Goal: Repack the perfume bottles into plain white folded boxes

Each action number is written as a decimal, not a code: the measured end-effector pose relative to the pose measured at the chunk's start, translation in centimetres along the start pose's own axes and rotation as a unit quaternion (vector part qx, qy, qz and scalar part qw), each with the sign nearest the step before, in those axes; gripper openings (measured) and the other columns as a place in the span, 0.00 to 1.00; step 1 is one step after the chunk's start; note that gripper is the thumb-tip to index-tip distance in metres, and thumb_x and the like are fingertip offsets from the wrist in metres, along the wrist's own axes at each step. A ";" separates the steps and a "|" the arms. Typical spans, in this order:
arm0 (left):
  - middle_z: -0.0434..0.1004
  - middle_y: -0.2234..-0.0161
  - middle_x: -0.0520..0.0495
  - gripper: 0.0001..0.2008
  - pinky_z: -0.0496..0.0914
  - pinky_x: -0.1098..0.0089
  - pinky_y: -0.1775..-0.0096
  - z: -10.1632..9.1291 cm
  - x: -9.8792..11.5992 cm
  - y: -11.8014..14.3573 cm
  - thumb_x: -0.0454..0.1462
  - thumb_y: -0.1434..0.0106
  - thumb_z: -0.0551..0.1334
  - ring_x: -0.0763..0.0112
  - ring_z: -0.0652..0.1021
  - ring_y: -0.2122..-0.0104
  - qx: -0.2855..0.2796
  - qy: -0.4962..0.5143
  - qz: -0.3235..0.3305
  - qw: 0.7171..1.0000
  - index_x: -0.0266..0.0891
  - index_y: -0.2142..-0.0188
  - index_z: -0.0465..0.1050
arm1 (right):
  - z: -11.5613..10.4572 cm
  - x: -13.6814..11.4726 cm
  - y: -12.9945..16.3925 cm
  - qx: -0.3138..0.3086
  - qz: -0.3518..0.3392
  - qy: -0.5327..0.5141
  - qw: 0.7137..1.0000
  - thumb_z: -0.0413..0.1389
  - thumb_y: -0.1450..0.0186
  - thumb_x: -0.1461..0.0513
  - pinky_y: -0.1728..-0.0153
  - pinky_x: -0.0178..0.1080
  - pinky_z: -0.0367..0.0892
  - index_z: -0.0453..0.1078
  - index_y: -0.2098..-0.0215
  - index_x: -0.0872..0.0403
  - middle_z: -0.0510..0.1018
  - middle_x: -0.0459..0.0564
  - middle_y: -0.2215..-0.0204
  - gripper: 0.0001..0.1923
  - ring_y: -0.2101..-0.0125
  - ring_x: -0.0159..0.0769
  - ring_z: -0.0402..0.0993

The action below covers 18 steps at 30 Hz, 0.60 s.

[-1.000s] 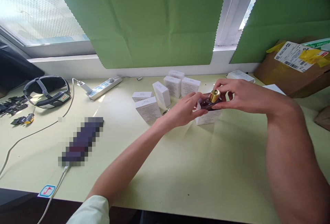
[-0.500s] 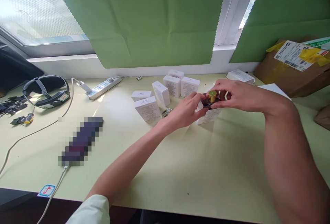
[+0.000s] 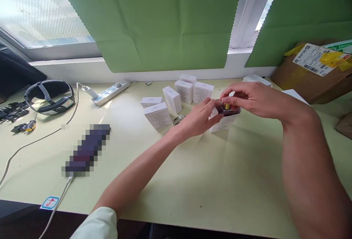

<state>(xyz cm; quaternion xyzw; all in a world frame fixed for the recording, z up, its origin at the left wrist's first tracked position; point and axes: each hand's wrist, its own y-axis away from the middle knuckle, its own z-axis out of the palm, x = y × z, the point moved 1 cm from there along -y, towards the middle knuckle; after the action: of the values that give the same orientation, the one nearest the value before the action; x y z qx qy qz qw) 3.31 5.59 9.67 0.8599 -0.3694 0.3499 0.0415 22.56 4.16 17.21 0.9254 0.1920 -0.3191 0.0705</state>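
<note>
Head view: right hand (image 3: 254, 99) pinches the gold cap of a dark red glass bottle (image 3: 227, 109) from above, fingers closed round it. Bottle sits partway inside an open small white cardboard box (image 3: 224, 121) standing on the pale yellow-green table (image 3: 192, 180). Left hand (image 3: 198, 118) grips the box's left side, thumb on its near edge. Six closed white boxes (image 3: 176, 98) cluster just left and behind. White power strip (image 3: 111, 92) and black headband (image 3: 49, 96) lie far left; brown parcel (image 3: 310, 74) far right.
</note>
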 end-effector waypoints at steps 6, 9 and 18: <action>0.68 0.52 0.45 0.12 0.72 0.62 0.55 0.2 0.2 0.2 0.44 0.28 0.52 0.65 0.74 0.56 0.004 -0.017 0.009 1.000 0.44 0.49 0.63 | 0.2 0.3 0.1 -0.032 0.019 -0.032 0.999 0.54 0.35 0.41 0.69 0.38 0.63 0.73 0.61 0.45 0.81 0.45 0.68 0.20 0.70 0.38 0.76; 0.67 0.53 0.46 0.12 0.72 0.62 0.56 0.3 0.3 0.2 0.44 0.28 0.53 0.66 0.74 0.58 0.014 -0.022 0.003 1.000 0.44 0.49 0.63 | 0.2 0.3 0.1 -0.031 0.022 -0.027 0.999 0.52 0.34 0.40 0.71 0.37 0.62 0.72 0.61 0.46 0.79 0.45 0.69 0.22 0.71 0.36 0.74; 0.68 0.53 0.46 0.09 0.73 0.61 0.55 0.3 0.3 0.1 0.43 0.29 0.54 0.66 0.74 0.57 0.015 0.001 0.005 1.000 0.45 0.52 0.63 | 0.3 0.5 -0.1 -0.042 0.025 -0.002 0.999 0.51 0.34 0.40 0.71 0.37 0.61 0.72 0.60 0.47 0.77 0.47 0.70 0.22 0.71 0.37 0.72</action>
<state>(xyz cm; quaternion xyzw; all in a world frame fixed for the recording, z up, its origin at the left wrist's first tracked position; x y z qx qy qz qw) 3.56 5.22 9.66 0.8583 -0.3682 0.3563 0.0276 22.70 4.29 16.67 0.9254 0.1822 -0.3107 0.1179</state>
